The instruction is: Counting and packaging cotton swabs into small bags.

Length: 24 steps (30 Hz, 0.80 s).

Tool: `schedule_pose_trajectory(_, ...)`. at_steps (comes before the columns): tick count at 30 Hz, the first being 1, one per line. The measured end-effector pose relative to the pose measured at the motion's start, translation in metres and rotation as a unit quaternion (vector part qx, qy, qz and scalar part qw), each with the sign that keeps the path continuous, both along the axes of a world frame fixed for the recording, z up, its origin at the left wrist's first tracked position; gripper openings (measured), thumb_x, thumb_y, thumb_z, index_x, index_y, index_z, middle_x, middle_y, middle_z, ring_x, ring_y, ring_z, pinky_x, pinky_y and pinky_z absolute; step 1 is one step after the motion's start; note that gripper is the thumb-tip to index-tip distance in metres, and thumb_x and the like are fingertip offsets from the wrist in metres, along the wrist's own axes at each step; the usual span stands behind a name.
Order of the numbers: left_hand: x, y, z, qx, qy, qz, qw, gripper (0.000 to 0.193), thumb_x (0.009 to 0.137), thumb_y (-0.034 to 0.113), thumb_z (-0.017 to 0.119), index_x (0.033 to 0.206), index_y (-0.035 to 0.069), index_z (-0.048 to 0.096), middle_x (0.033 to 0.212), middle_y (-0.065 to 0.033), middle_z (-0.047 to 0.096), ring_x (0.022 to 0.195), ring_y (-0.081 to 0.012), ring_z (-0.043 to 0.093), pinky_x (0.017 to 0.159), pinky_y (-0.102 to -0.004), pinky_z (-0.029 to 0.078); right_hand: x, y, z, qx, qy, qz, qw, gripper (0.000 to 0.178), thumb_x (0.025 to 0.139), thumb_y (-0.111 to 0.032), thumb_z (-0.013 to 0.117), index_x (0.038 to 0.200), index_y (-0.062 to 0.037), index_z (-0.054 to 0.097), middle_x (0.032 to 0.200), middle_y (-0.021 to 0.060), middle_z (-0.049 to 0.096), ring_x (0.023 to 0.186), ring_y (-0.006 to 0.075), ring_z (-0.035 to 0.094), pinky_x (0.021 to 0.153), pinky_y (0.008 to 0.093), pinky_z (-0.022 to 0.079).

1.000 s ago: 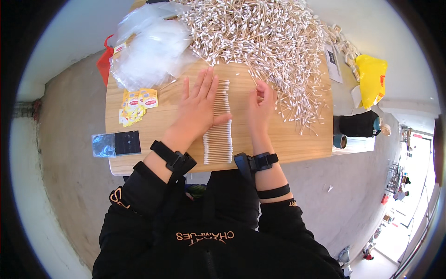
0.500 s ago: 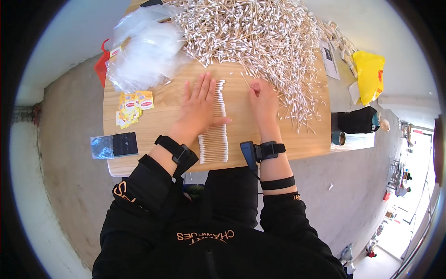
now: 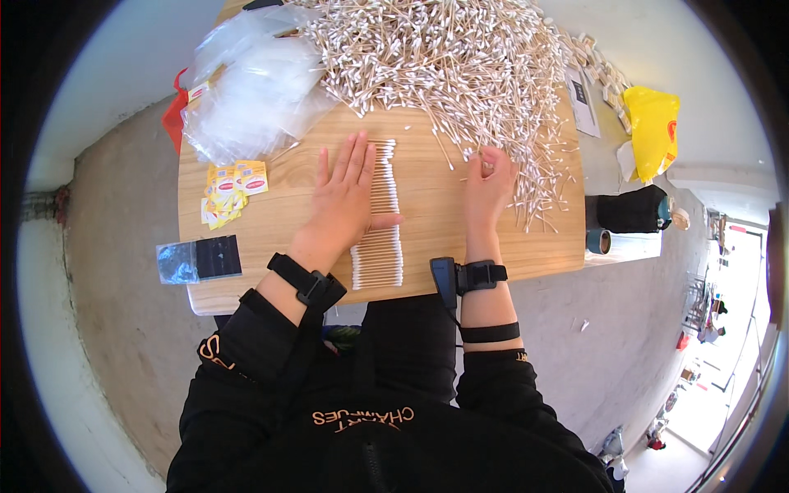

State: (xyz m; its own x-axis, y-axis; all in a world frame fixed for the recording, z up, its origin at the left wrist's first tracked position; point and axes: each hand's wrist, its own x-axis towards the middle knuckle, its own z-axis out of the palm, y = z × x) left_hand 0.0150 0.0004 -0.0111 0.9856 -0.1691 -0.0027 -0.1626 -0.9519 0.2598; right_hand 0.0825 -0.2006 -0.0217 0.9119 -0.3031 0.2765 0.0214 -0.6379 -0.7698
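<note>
While the wooden table (image 3: 271,205) fills the middle of the frame, a huge heap of cotton swabs (image 3: 460,66) covers its upper centre and upper right. Clear plastic bags (image 3: 255,90) lie crumpled at the upper left, partly over a red bag (image 3: 174,119). A yellow bag (image 3: 653,127) sits at the right edge, off the table. Down the centre runs a neat row of swabs (image 3: 380,222), laid side by side. The left hand (image 3: 345,197) rests flat on the wood with fingers spread and released, its thumb lying across that row. The right hand (image 3: 486,185) sits at the heap's lower edge, fingertips pinched on a few loose swabs. Small yellow packets (image 3: 232,189) lie at centre left.
</note>
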Motion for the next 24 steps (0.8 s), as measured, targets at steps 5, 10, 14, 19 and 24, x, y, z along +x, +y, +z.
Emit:
schedule_pose_trajectory(5, 0.003, -0.007, 0.007, -0.014, 0.001, -0.003, 1.0, 0.107, 0.066, 0.068, 0.057, 0.141, 0.002, 0.017, 0.148, -0.0133, 0.013, 0.138, -0.0232, 0.007, 0.11, -0.048, 0.004, -0.001, -0.001, -0.008, -0.069, 0.042, 0.118, 0.99, 0.022, 0.076, -0.011, 0.063, 0.097, -0.0088, 0.058, 0.08, 0.0073, 0.062, 0.073, 0.0207, 0.059, 0.063, 0.0329, 0.046)
schedule_pose_trajectory(10, 0.006, -0.006, 0.003, -0.013, 0.026, 0.002, 1.0, 0.108, 0.066, 0.067, 0.057, 0.141, 0.002, 0.016, 0.149, -0.0134, 0.012, 0.138, -0.0238, 0.007, 0.11, -0.0481, 0.003, 0.004, 0.005, 0.0, -0.13, 0.104, 0.162, 0.973, 0.017, 0.075, -0.011, 0.062, 0.092, -0.0079, 0.06, 0.081, 0.0077, 0.063, 0.074, 0.0232, 0.06, 0.064, 0.0342, 0.047)
schedule_pose_trajectory(14, 0.007, -0.006, 0.003, -0.026, 0.027, 0.0, 0.999, 0.111, 0.064, 0.069, 0.058, 0.141, 0.001, 0.015, 0.149, -0.0142, 0.01, 0.138, -0.0252, 0.006, 0.109, -0.0493, 0.002, 0.015, 0.03, 0.005, -0.043, 0.063, 0.237, 0.968, 0.009, 0.076, -0.011, 0.061, 0.085, -0.008, 0.061, 0.082, 0.0086, 0.062, 0.07, 0.0249, 0.06, 0.063, 0.0346, 0.047)
schedule_pose_trajectory(19, -0.003, 0.002, 0.0, -0.019, -0.002, 0.038, 0.999, 0.115, 0.062, 0.07, 0.058, 0.141, -0.001, 0.014, 0.148, -0.0166, 0.01, 0.138, -0.0275, 0.006, 0.109, -0.0508, 0.002, 0.037, 0.06, 0.008, -0.082, 0.043, 0.257, 0.962, 0.008, 0.075, -0.012, 0.061, 0.082, -0.0091, 0.062, 0.08, 0.0085, 0.059, 0.071, 0.0256, 0.059, 0.063, 0.0357, 0.047)
schedule_pose_trajectory(24, -0.01, 0.012, 0.002, -0.035, -0.01, 0.045, 0.998, 0.114, 0.064, 0.067, 0.06, 0.14, -0.003, 0.011, 0.147, -0.0215, 0.01, 0.137, -0.0326, 0.007, 0.107, -0.0537, 0.005, 0.052, 0.069, 0.003, -0.137, 0.063, 0.371, 0.916, 0.011, 0.078, -0.014, 0.062, 0.086, -0.0072, 0.064, 0.082, 0.0083, 0.058, 0.07, 0.0226, 0.058, 0.065, 0.0313, 0.047)
